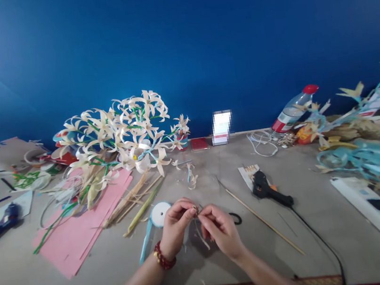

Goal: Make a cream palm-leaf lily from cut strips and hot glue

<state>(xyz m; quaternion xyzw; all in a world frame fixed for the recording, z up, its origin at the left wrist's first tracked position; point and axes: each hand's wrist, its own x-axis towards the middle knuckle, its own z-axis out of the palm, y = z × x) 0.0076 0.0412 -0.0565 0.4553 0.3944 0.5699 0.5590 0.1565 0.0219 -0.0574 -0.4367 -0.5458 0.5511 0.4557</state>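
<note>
Evidently, the work is centred in the lower middle of the frame, where the person's forearms come in over the near edge of the counter (99, 275). A dark red bead bracelet (163, 257) circles the left wrist. The left hand (178, 223) pinches a small piece (195, 210) between thumb and forefinger; the right hand (223, 233) meets it from the other side, its grip also pinched on the piece, though the exact contact is too small to make out. Held from both sides, it is probably being steadied by one hand so the other can work it finely. A thin pale strip (203, 239) hangs below the fingers.

Just beside the left hand lies a roll of light-blue ribbon (161, 214), its tail trailing down the counter, presumably for easy reach. Right of centre, a thin stick (264, 219) lies aslant, and beyond it a black glue gun (268, 189) rests on a small card (250, 174), perhaps to spare the surface from drips. Pink paper (65, 242) spreads across the left of the frame. Farther back, white flowers (131, 132) crowd the left of centre, and a bottle (290, 111) leans at right before the blue wall (175, 44).
</note>
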